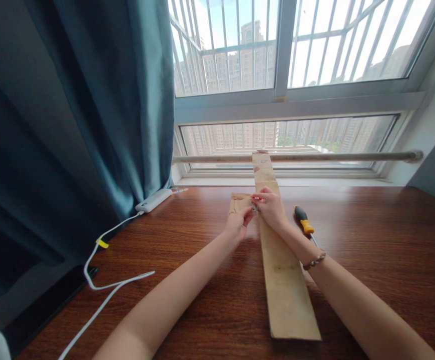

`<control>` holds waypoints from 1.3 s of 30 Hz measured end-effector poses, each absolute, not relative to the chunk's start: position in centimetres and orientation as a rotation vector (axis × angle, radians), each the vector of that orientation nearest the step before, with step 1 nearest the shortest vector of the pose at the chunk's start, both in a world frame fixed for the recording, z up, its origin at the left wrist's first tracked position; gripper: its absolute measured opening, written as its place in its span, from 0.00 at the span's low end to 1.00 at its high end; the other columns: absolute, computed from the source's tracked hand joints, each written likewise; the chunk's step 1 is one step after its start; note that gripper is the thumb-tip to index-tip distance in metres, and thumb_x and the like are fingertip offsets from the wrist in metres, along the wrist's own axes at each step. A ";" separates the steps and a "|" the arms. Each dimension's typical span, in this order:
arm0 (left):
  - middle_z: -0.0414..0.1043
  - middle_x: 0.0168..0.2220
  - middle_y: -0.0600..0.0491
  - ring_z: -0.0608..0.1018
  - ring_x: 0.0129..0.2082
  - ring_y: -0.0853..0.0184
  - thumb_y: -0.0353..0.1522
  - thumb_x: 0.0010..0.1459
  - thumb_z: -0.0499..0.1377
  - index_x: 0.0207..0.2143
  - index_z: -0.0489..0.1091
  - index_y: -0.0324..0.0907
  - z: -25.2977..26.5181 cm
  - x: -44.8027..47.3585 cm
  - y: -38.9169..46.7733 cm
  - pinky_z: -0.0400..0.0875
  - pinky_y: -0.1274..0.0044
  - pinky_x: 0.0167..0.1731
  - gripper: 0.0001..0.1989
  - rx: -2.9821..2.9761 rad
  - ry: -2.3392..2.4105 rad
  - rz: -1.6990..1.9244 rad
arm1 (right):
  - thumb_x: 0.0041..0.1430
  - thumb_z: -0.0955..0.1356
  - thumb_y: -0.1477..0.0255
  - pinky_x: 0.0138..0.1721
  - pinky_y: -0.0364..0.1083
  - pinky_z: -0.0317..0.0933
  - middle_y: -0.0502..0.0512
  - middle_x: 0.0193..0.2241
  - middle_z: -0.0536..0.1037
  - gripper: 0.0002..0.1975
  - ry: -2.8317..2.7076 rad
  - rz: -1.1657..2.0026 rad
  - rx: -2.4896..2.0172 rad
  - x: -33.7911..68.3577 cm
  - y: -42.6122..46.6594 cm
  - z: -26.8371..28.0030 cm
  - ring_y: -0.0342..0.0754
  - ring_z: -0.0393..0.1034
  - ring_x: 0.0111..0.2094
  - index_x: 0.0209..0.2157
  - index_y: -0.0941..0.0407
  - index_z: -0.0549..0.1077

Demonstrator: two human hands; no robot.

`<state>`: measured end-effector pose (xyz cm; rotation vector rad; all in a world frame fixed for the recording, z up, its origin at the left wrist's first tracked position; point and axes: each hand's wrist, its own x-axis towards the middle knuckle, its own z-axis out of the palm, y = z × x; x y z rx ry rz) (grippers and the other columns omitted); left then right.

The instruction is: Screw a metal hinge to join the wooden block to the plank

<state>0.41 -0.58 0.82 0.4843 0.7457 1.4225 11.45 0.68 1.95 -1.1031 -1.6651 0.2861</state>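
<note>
A: ok so where's the wood at?

B: Long board (287, 285) is on the table (382, 280), far end overlapping the rail (333, 158) from this angle. Small board (240, 201) is just left of it — left hand (238, 225) pinches its near edge, right hand (272, 209) pinches a tiny bit (255, 206) there, can't tell what.

A: anything in the way?

B: Right forearm crosses the long board. Screwdriver (304, 220) lies just right, shaft reaching the wrist. Power strip (154, 200) and cable (85, 270) are well left — by the curtain (127, 100).
</note>
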 end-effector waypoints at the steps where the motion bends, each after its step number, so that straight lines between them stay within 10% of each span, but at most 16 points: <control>1: 0.76 0.28 0.50 0.77 0.26 0.72 0.14 0.47 0.56 0.31 0.73 0.34 0.8 0.4 -0.6 0.73 0.83 0.27 0.12 0.484 0.746 1.420 | 0.53 0.65 0.76 0.28 0.41 0.54 0.49 0.25 0.67 0.09 -1.665 0.277 -1.099 11.4 0.6 2.0 0.42 0.62 0.25 0.28 0.56 0.79; 39: 0.75 0.28 0.51 0.76 0.25 0.73 0.13 0.45 0.58 0.32 0.70 0.36 0.0 0.4 -0.4 0.72 0.83 0.27 0.14 0.494 0.792 1.415 | 0.53 0.64 0.76 0.30 0.42 0.55 0.50 0.26 0.65 0.09 -1.571 0.270 -1.068 11.1 0.2 2.4 0.42 0.60 0.26 0.30 0.57 0.77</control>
